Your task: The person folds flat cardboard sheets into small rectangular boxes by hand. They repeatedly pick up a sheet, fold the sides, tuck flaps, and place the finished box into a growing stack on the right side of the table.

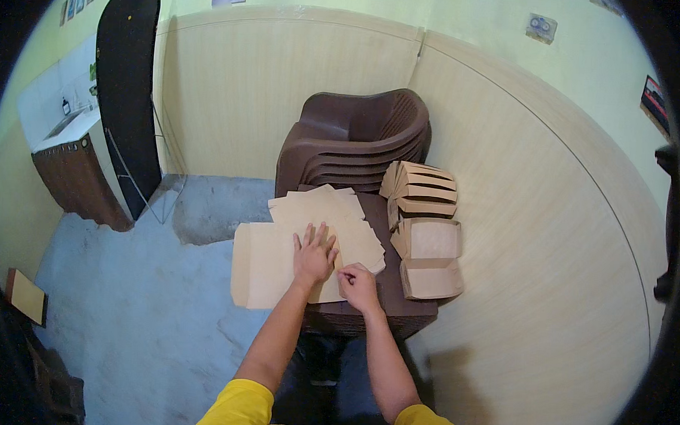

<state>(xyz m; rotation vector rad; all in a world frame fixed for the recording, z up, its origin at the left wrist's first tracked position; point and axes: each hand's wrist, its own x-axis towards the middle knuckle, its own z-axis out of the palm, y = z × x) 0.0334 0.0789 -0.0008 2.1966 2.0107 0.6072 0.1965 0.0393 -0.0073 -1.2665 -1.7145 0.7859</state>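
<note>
A flat brown cardboard box blank (262, 264) lies in front of me, its left part reaching out past the table's edge. My left hand (314, 258) presses flat on it with the fingers spread. Close to its right, my right hand (359, 285) is closed, thumb and fingers pinching the blank's right side near a fold line. More flat cardboard blanks (321, 204) with notched edges lie behind and partly under it. All rest on a dark brown surface (397, 287).
To the right stand an opened folded cardboard box (431, 279) and a nested row of folded boxes (428, 187). Stacked brown plastic chairs (350, 142) rise behind. A black ironing board (127, 93) leans at the left beside a sink cabinet (83, 170). A panelled wall (534, 219) runs along the right.
</note>
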